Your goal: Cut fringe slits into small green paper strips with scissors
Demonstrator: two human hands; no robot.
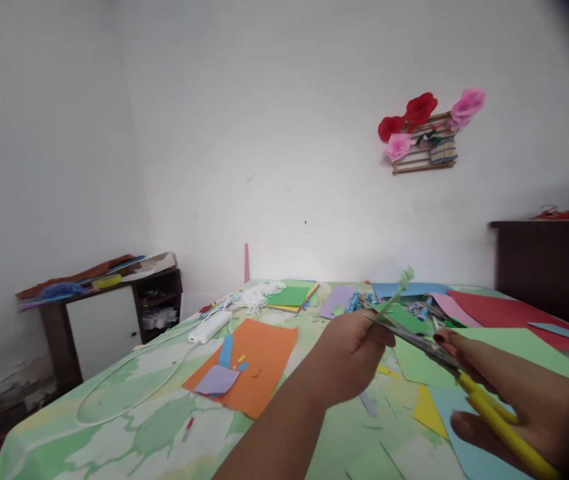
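Observation:
A narrow light-green paper piece with a notched, leaf-like edge point(400, 291) sticks up from my left hand point(347, 360), whose fingers are closed round its lower part. My right hand point(519, 393) grips scissors point(427, 345) by their yellow handles. The metal blades point left and reach my left fingertips at the paper piece. Whether the blades touch the paper I cannot tell. Below the hands lie a light-green sheet point(414, 363), a yellow scrap point(429, 413) and a light-blue sheet point(474, 443).
On the patterned tablecloth point(129, 453) lie an orange sheet point(269, 347) with scraps, a white power strip point(210, 327) with its cord, and white string point(259, 297). A red sheet point(494, 310) is at the right. A low cabinet point(104, 327) stands to the left.

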